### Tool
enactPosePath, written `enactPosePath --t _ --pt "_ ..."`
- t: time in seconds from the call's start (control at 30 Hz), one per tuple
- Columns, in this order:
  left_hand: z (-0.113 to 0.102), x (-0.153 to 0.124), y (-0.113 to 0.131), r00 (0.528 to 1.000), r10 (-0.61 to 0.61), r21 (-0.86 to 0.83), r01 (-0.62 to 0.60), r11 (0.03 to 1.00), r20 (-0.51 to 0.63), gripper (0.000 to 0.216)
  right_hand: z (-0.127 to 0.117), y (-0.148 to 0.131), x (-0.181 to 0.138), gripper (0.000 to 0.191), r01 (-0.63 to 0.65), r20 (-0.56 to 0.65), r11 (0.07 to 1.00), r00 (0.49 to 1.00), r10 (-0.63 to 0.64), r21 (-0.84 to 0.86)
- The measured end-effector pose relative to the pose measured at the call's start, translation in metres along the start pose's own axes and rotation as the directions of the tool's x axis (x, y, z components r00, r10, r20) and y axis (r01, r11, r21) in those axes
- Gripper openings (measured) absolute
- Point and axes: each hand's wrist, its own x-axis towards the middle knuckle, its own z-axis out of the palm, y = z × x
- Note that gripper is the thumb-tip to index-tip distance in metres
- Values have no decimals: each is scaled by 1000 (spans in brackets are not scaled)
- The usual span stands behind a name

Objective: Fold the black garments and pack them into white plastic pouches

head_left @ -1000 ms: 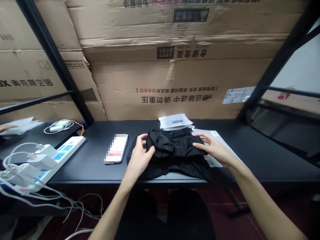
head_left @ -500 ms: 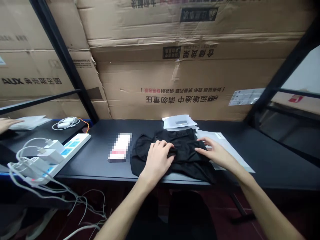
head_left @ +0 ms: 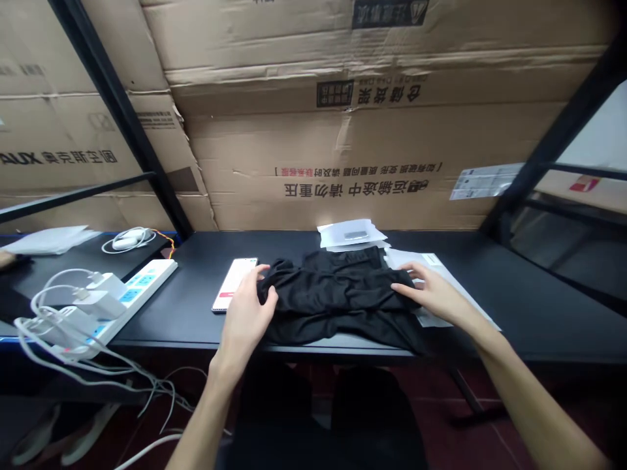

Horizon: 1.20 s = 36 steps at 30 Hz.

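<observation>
A soft black garment [head_left: 337,294] lies rumpled and partly folded along the front of the desk, its lower part near the desk's front edge. My left hand [head_left: 247,307] grips its left end between thumb and fingers, close beside a phone [head_left: 235,284] with a lit white screen. At the opposite end, my right hand [head_left: 428,294] pinches the garment's right edge, with the thumb on the near side. Folds hide some of the fingertips.
Behind the garment lie white packets [head_left: 350,234], with a larger white sheet or bag [head_left: 453,281] at right. A power strip [head_left: 140,287] with chargers and cables stands left. Cardboard [head_left: 245,143] walls the back. Another person's hand [head_left: 6,260] shows at far left.
My left hand has moved left from the garment's middle to its left end. The cloth's upper layer is now stretched wider and flatter. My right hand has stayed at the right edge.
</observation>
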Motion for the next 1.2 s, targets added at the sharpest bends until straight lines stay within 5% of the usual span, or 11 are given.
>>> enactPosePath --t 0.23,0.43,0.63,0.8,0.93,1.0,1.07,1.13,1.2 --pt "0 27 1 969 220 68 -228 971 110 41 -2 -15 7 54 290 -18 940 954 -298 -182" --pt "-1 54 3 920 276 107 -316 943 279 25 6 -22 20 23 316 92 935 948 -304 -164" --pt "2 72 12 935 335 -26 -334 942 115 13 -4 -37 28 22 350 -65 920 929 -366 -175" --pt "-7 99 35 926 355 -155 -372 915 -128 14 -20 -73 36 24 363 -261 925 888 -379 -109" --pt "-25 70 37 888 431 -168 -455 875 -159 17 -25 -76 5 22 423 -374 898 818 -437 -122" --pt "-31 38 24 895 445 -142 -444 884 -31 19 -22 -59 -24 19 433 -300 891 839 -454 -137" --pt "-33 6 6 895 437 -91 -429 899 93 21 -16 -36 -52 13 477 -81 870 869 -489 -127" --pt "-33 -18 -9 869 446 -50 -446 894 213 25 -10 -16 -75 9 519 165 847 851 -499 -115" --pt "-33 -30 -17 832 451 -30 -467 884 322 28 -7 -4 -88 12 516 264 849 839 -475 -111"
